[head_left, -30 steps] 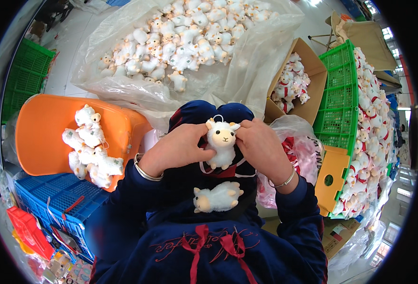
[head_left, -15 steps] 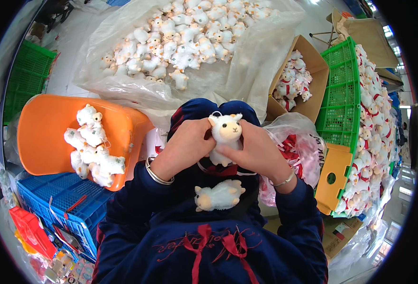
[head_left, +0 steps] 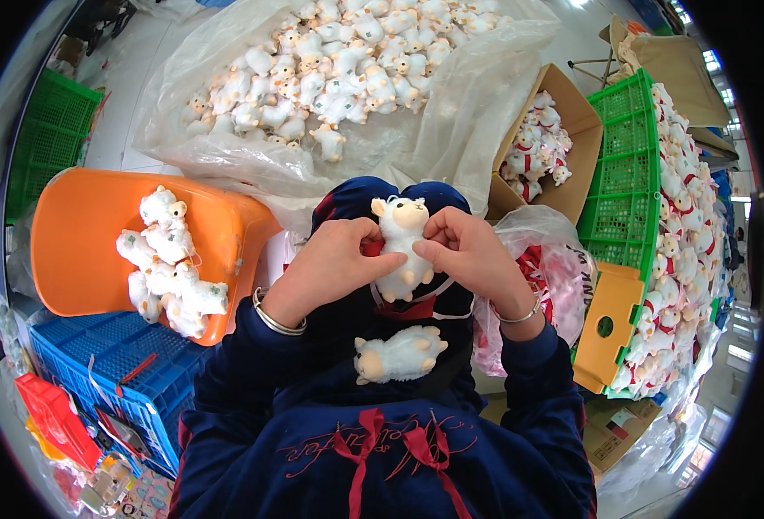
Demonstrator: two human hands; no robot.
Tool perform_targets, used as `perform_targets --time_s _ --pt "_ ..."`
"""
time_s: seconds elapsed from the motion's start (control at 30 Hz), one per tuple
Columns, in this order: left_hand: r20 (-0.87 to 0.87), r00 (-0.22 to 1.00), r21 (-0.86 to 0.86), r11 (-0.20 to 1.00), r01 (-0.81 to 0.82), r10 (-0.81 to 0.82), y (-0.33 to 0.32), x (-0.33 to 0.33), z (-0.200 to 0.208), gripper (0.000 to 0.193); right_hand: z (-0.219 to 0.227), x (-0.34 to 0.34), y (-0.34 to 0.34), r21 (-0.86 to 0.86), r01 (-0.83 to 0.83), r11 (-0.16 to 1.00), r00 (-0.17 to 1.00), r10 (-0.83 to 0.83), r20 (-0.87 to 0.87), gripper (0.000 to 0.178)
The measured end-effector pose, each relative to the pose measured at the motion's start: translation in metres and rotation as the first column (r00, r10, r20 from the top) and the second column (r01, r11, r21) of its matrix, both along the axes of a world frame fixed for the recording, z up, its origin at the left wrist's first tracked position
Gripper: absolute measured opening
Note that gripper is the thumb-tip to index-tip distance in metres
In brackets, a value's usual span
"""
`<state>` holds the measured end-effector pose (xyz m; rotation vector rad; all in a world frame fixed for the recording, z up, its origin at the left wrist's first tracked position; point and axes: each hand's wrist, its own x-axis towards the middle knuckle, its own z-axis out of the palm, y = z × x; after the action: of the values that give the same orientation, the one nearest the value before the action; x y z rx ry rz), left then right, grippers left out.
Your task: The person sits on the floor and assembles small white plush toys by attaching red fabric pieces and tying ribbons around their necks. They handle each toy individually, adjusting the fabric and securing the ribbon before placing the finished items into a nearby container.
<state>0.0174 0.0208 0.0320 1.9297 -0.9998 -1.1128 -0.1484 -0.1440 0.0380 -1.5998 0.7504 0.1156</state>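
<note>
Head view: one white plush toy (head_left: 402,249) is held above the lap, head pointing away from the wearer. Its near side is pinched by the left hand (head_left: 337,258), thumb laid across the body; its other side is gripped by the right hand (head_left: 475,261), with thumb and fingers near the neck. The step in hand is judged to be two-handed handling of this single toy; for any move from this hold, a light, even pinch seems called for, as the body looks soft. Whether the red strip (head_left: 371,248) by the left fingers is gripped cannot be told.

A second plush toy (head_left: 399,355) is laid on its side between the forearms, where it could be knocked. The left forearm is flanked by an orange seat (head_left: 79,246) bearing more toys, the right by a clear bag (head_left: 525,229) of red pieces. Beyond the knees, a heap of toys (head_left: 339,78) is spread on plastic sheeting (head_left: 455,130), beside a cardboard box (head_left: 579,134).
</note>
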Motion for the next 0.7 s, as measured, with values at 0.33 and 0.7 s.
perform_targets --time_s 0.33,0.7 --pt "0.155 0.978 0.094 0.988 0.123 -0.136 0.003 0.008 0.005 0.043 0.009 -0.005 0.001 -0.259 -0.237 0.936 0.963 0.192 -0.187 0.039" --pt "0.154 0.982 0.093 0.991 0.092 -0.106 0.001 0.0 0.005 0.038 0.014 -0.02 0.009 -0.607 -0.167 0.777 0.98 0.065 -0.186 0.038"
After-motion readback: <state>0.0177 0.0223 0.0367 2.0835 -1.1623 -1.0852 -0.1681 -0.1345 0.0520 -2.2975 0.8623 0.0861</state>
